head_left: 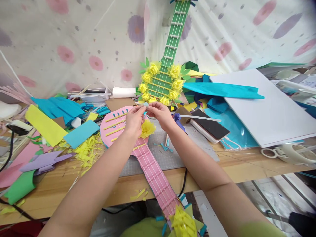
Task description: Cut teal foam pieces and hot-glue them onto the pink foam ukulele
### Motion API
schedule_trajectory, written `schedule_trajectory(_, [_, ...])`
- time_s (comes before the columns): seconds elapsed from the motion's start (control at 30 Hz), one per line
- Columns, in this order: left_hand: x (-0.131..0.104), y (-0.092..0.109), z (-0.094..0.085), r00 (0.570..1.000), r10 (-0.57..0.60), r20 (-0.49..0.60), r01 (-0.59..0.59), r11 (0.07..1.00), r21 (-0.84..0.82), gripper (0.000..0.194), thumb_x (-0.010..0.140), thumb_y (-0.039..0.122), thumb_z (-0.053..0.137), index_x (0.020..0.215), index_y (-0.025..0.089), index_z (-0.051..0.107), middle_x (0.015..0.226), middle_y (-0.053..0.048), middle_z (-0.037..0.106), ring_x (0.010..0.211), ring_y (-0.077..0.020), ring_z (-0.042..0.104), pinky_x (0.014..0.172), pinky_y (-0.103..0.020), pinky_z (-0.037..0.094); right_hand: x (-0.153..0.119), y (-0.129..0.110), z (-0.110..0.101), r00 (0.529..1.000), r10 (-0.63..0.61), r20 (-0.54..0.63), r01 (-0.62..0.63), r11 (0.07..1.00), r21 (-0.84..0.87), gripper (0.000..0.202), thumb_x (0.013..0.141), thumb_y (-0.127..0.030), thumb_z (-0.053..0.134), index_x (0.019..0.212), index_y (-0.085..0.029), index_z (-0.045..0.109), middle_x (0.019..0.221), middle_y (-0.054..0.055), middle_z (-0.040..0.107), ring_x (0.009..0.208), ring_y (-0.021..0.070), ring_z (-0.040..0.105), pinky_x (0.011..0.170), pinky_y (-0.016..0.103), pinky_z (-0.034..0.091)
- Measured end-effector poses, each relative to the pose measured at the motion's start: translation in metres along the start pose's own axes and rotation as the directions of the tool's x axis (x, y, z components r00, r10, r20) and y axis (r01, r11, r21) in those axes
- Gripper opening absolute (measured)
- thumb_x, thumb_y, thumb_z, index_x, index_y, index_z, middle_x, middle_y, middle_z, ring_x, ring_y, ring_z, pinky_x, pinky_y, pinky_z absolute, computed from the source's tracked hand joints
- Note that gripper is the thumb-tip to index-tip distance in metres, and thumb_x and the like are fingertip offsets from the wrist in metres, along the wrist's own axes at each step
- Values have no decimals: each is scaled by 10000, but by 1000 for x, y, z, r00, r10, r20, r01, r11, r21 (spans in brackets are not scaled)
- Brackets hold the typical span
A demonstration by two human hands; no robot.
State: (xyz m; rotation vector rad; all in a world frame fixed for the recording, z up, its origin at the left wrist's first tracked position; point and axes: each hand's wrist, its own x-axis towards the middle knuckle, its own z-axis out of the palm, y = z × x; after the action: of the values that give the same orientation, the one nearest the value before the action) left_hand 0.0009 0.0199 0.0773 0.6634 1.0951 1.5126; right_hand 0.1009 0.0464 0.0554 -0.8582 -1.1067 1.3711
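My left hand (134, 119) and my right hand (161, 113) meet fingertip to fingertip, pinching a small pale blue paper piece (145, 104) between them. Its exact shape is partly hidden by the fingers. Below them lies a pink paper guitar (158, 174) with white strings and yellow strips, its neck pointing toward me over the table edge. A yellow paper flower (147, 128) sits on its body beside my left hand. At the neck's near end is a bunch of yellow paper (184, 221) with blue pegs.
A green paper guitar (159, 85) ringed with yellow flowers leans on the back curtain. A blue glue gun (178, 121) and a black phone (209, 126) are on the right, near a white board (266, 108). Yellow shreds (90, 149) and coloured paper cover the left.
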Motion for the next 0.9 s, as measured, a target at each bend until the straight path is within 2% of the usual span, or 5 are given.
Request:
schedule_trajectory(0.27, [26, 21, -13, 982, 187, 31, -187, 931, 312, 150, 634, 273, 678, 737, 174, 633, 689, 11, 588, 541, -62, 452, 453, -179, 318, 9, 1, -9, 996, 10, -87, -14, 999, -36, 169, 639, -255, 679, 723, -190, 547, 660, -19, 620, 599, 89, 551, 648, 256, 452])
schedule_trajectory(0.37, [50, 27, -28, 883, 374, 282, -464, 616, 636, 128, 650, 265, 650, 753, 188, 649, 789, -21, 631, 750, -138, 557, 667, -243, 451, 16, 9, -19, 990, 5, -138, -31, 982, -186, 79, 682, -192, 581, 736, -196, 524, 641, -24, 581, 579, 107, 531, 626, 276, 431])
schedule_trajectory(0.47, [68, 23, -36, 756, 193, 625, -654, 216, 725, 251, 622, 282, 670, 861, 210, 688, 999, -61, 642, 1017, -233, 544, 900, -348, 423, 22, 21, -26, 971, -69, -228, -20, 931, -365, 109, 702, -156, 477, 790, -220, 487, 646, -30, 543, 613, 141, 527, 635, 292, 411])
schedule_trajectory(0.57, [76, 15, -36, 667, 23, 745, -745, 13, 667, 470, 606, 294, 675, 1071, 228, 658, 1148, -85, 596, 1176, -288, 464, 1008, -408, 348, 23, 29, -28, 952, -144, -272, -8, 872, -490, 148, 708, -147, 435, 827, -235, 443, 679, -31, 528, 677, 160, 526, 673, 298, 390])
schedule_trajectory(0.9, [95, 10, -26, 670, -114, 733, -738, 6, 675, 309, 625, 215, 589, 914, 227, 698, 1030, -33, 682, 971, -227, 594, 859, -306, 438, 23, 39, -23, 969, -97, -228, -66, 785, -616, 150, 713, -151, 453, 812, -241, 384, 673, -33, 511, 680, 177, 512, 681, 314, 369])
